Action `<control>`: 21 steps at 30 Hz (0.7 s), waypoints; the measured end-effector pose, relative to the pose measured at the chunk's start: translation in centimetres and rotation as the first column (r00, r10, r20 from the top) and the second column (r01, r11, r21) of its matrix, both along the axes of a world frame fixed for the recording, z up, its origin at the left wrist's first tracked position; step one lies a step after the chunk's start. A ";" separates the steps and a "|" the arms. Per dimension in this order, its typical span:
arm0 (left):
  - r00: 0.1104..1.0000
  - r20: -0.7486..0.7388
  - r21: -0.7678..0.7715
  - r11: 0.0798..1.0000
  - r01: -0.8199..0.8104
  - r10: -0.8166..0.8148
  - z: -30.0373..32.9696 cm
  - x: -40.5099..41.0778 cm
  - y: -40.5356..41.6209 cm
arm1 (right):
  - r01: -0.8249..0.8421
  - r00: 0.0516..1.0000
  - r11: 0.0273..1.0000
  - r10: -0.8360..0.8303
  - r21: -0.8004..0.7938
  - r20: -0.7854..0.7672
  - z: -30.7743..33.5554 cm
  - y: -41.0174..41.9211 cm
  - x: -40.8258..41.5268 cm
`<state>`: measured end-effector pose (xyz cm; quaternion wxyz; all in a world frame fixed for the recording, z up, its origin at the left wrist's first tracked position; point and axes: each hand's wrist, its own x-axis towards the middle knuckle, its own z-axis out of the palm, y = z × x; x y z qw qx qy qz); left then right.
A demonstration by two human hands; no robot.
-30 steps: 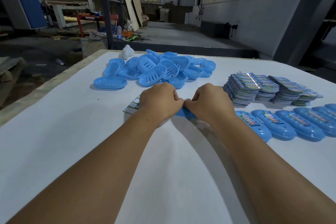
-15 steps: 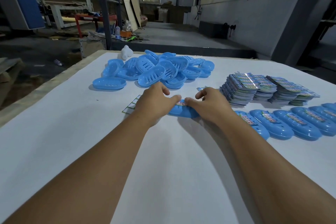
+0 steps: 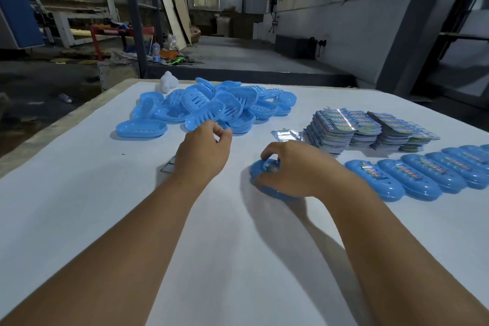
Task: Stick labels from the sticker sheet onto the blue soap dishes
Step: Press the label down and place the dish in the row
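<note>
Now the right hand (image 3: 296,167) grips the blue soap dish (image 3: 267,180) near the surface's middle, likely to carry it to the labelled row (image 3: 423,172), while the left hand (image 3: 203,151) hovers empty, fingers loosely curled.

One head camera looks forward and down from the near edge of the bench (image 3: 79,219), set close above both forearms. It faces the far edge, taking in most of the white top out to the far left corner and the workshop floor beyond.

Sticker sheet (image 3: 167,166) mostly behind left forearm
</note>
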<state>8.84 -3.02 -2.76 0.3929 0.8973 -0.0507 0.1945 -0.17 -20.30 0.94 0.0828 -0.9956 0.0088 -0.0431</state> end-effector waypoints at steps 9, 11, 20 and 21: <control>1.000 -0.004 0.076 0.997 -0.004 0.004 0.0 -0.1 0.4 | 0.172 0.982 0.980 -0.179 -0.102 -0.063 1.6 -2.5 -2.0; 1.000 0.000 0.097 0.995 -0.004 0.004 0.0 -0.2 0.5 | 0.185 0.979 0.978 -0.191 -0.096 -0.064 1.8 -2.7 -2.1; 0.992 0.094 0.226 0.969 -0.104 0.085 0.6 -0.4 1.5 | 0.165 0.985 0.986 -0.166 -0.024 -0.053 1.4 -4.2 -1.3; 0.987 0.128 0.243 0.961 -0.129 0.100 0.8 -0.4 1.9 | 0.157 0.987 0.988 -0.157 -0.006 -0.044 1.3 -4.1 -1.1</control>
